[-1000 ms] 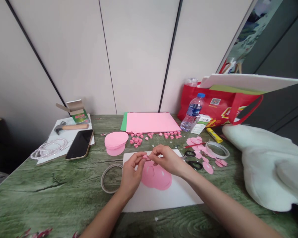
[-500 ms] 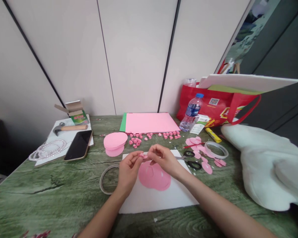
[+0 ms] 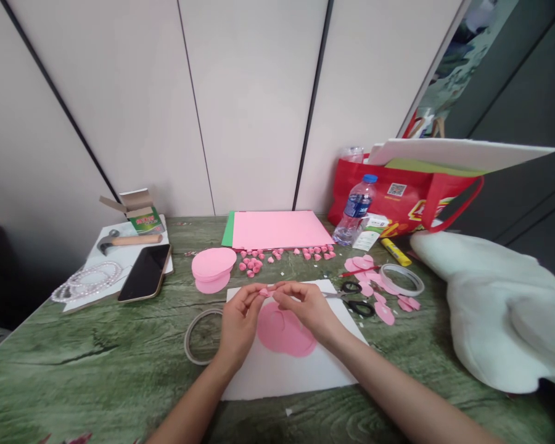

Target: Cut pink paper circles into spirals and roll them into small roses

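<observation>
My left hand [image 3: 238,325] and my right hand [image 3: 304,306] meet above a white sheet [image 3: 282,370], fingertips pinched together on a small pink paper piece [image 3: 264,291]. Under the hands a pink petal-shaped cutout [image 3: 282,333] lies on the sheet. A tape ring [image 3: 195,336] rests just left of my left hand. Black-handled scissors [image 3: 357,298] lie right of my right hand. Several small pink folded pieces [image 3: 277,256] are scattered beyond the sheet, next to a stack of pink paper circles [image 3: 213,265].
Pink paper sheets [image 3: 280,229] lie at the back. On the left are a phone [image 3: 145,272], a hammer [image 3: 127,240], beads [image 3: 86,280] and a small box [image 3: 139,213]. At right are pink petals [image 3: 383,302], another tape ring [image 3: 402,279], a glue stick [image 3: 396,251], a bottle [image 3: 354,209], a red bag [image 3: 411,197] and a white cushion [image 3: 504,308].
Both hands stay pinched on the small pink piece; the fingers have shifted slightly, working it. The camera view has drifted a little.
</observation>
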`<state>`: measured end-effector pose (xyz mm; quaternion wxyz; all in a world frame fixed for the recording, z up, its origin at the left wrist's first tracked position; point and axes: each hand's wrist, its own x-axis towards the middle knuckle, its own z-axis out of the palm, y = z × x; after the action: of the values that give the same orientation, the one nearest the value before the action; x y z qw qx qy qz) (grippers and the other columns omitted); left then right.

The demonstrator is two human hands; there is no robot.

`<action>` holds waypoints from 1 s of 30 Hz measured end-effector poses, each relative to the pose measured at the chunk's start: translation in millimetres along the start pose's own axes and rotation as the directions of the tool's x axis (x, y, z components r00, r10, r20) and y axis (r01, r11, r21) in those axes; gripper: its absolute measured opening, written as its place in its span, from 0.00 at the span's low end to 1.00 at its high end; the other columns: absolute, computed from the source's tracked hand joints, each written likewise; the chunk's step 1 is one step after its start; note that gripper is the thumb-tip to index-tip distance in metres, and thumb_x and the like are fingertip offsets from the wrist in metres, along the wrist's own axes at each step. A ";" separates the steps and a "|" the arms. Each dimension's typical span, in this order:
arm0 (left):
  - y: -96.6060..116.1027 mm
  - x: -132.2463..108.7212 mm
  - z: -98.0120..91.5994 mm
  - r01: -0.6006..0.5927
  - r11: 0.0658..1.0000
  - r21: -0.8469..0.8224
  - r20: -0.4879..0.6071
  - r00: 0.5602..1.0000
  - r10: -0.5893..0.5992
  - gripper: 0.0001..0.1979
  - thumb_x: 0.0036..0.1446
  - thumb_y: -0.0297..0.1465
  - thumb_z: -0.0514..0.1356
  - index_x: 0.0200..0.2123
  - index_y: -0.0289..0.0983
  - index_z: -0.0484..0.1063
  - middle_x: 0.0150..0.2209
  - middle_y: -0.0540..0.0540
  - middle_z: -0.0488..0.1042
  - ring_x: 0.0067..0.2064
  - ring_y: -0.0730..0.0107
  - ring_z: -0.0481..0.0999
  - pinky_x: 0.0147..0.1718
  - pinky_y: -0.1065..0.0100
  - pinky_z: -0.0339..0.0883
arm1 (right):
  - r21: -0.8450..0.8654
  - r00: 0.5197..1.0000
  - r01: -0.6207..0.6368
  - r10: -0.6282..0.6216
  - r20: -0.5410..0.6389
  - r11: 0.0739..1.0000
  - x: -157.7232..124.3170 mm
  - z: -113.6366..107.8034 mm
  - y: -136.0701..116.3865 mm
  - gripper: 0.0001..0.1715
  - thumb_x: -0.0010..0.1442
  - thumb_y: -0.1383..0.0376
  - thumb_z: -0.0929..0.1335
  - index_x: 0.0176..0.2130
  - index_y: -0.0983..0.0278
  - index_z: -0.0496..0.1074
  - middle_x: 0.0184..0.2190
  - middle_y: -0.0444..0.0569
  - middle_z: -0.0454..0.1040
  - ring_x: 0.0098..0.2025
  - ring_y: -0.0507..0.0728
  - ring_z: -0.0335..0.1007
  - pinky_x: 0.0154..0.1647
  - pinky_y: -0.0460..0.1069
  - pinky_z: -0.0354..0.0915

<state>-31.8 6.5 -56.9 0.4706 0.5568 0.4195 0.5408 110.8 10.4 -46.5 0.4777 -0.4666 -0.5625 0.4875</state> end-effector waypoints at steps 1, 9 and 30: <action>-0.2 -0.3 0.1 -0.009 1.000 0.017 0.004 1.000 0.009 0.08 0.52 0.32 0.57 0.36 0.35 0.70 0.37 0.44 0.77 0.40 0.64 0.75 0.40 0.68 0.66 | -0.018 1.000 0.005 -0.006 -0.019 1.000 0.0 0.6 -0.9 0.11 0.48 0.60 0.68 0.23 0.65 0.72 0.34 0.51 0.75 0.40 0.58 0.69 0.37 0.50 0.65; 1.4 -1.3 -0.1 -0.083 0.991 0.102 0.025 0.996 0.081 0.07 0.53 0.30 0.56 0.36 0.36 0.70 0.38 0.45 0.76 0.40 0.66 0.75 0.40 0.69 0.66 | -0.193 0.987 0.058 -0.084 -0.134 0.980 -0.8 5.7 -7.3 0.09 0.45 0.61 0.67 0.21 0.65 0.72 0.36 0.52 0.69 0.42 0.59 0.67 0.32 0.48 0.66; -6.4 -1.7 -4.2 -0.334 0.843 0.421 0.116 0.942 0.315 0.10 0.55 0.27 0.53 0.39 0.38 0.71 0.37 0.45 0.76 0.38 0.67 0.74 0.40 0.66 0.67 | -0.296 0.989 0.115 -0.137 -0.052 0.948 -3.4 6.4 -14.5 0.08 0.50 0.67 0.66 0.23 0.64 0.73 0.35 0.51 0.69 0.38 0.57 0.68 0.29 0.48 0.68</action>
<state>-35.9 6.5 -63.6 0.2450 0.7217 0.4190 0.4934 104.0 5.1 -32.8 0.4538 -0.5124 -0.6393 0.3505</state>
